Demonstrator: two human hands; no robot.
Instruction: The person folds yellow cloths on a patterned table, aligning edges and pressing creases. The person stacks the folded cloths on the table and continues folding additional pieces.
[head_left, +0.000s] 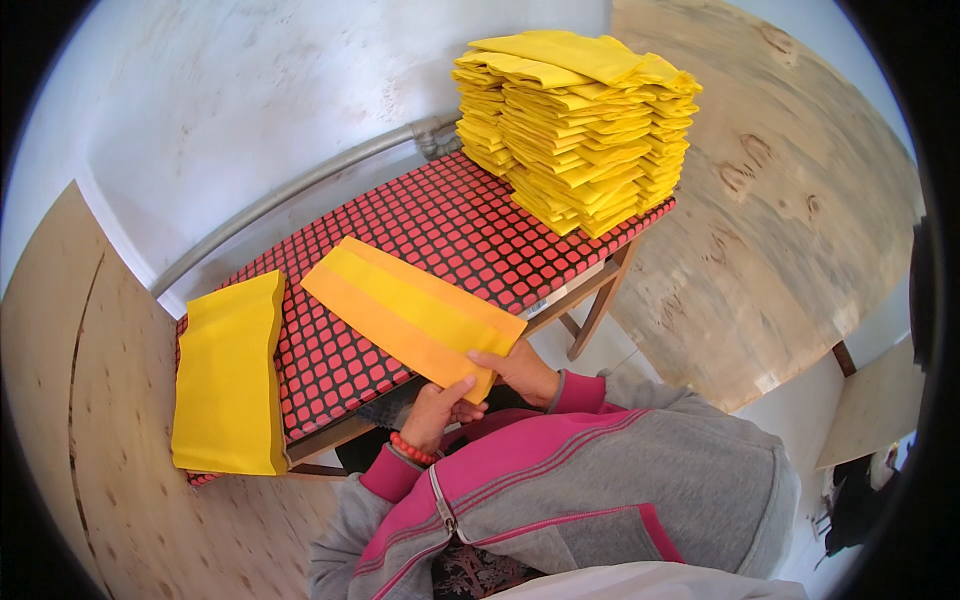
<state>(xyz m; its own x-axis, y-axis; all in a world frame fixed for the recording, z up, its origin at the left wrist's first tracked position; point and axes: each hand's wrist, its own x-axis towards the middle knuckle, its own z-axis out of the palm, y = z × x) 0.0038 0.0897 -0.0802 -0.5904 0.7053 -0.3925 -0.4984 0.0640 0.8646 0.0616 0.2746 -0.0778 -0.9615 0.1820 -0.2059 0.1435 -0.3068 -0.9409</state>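
Between my two hands is a flat folded fabric piece [415,310], orange along both sides with a yellow band down its middle. Its near end is pinched in my left hand [432,415], which has a red bead bracelet at the wrist. My right hand [525,375] grips the same end at its right corner, thumb on top. The far end of the piece lies over the patterned table. Some fingers of both hands are hidden beneath the fabric. To the left, a yellow folded fabric stack [230,380] lies at the table's end, its near edge overhanging.
A tall pile of folded yellow fabric [585,130] stands at the far right end of the red-and-black table [400,220]. Behind it, a pipe [290,190] runs along the white wall. Wooden boards [760,190] stand right, and another wooden panel [50,330] is at left.
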